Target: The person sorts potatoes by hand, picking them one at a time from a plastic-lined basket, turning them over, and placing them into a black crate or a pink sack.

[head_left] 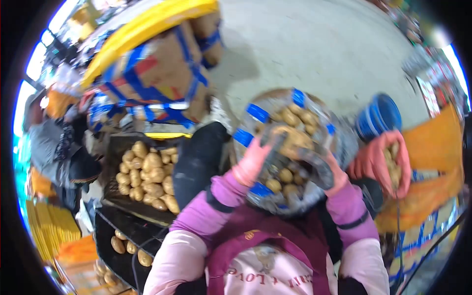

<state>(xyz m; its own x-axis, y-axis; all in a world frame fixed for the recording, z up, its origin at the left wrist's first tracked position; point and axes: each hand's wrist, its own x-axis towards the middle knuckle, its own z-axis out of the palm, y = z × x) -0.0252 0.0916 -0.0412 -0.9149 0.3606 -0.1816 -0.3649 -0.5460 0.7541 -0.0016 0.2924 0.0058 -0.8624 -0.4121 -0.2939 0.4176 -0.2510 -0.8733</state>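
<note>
A round container (250, 192) lined with clear plastic and blue tape stands in front of me, with potatoes (290, 117) inside. Above them, a large potato (293, 141) is between my hands. My left hand (263, 150), in a pink and grey glove, has its fingers against the potato's left side. On the potato's right side are the fingers of my right hand (322, 167), gloved the same way. Both hands are somewhat blurred.
Left of my knee stands a black crate (110, 194) of potatoes, with another black crate (110, 260) below it. A blue bucket (378, 118) and a pink sack (368, 160) of potatoes are at the right. Taped boxes (162, 66) stand upper left, near another person (54, 142).
</note>
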